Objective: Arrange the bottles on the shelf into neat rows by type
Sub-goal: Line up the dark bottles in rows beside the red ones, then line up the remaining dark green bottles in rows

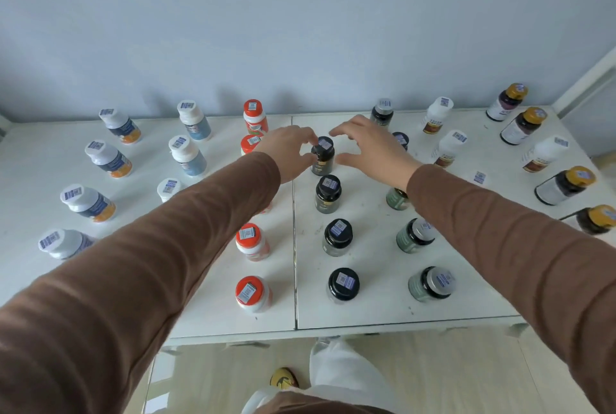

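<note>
Bottles stand in columns by type on a white shelf top [373, 308]. The middle column holds dark bottles with black caps; its far one [322, 156] sits between my hands, with three more [328, 194] in front of it. My left hand [286, 151] curls its thumb and forefinger around that far bottle's cap from the left. My right hand [368, 147] hovers just right of it with fingers spread, not touching. Red-capped bottles [252, 242] line up to the left, partly hidden by my left arm. Green bottles with silver caps [416, 236] line up to the right.
White-capped navy-and-orange bottles [108, 159] and blue bottles [188, 156] fill the left side. White bottles with brown labels [450, 148] and yellow-capped dark bottles [565, 186] stand at the right. A wall rises right behind the shelf. The shelf's front edge [333, 330] is near me.
</note>
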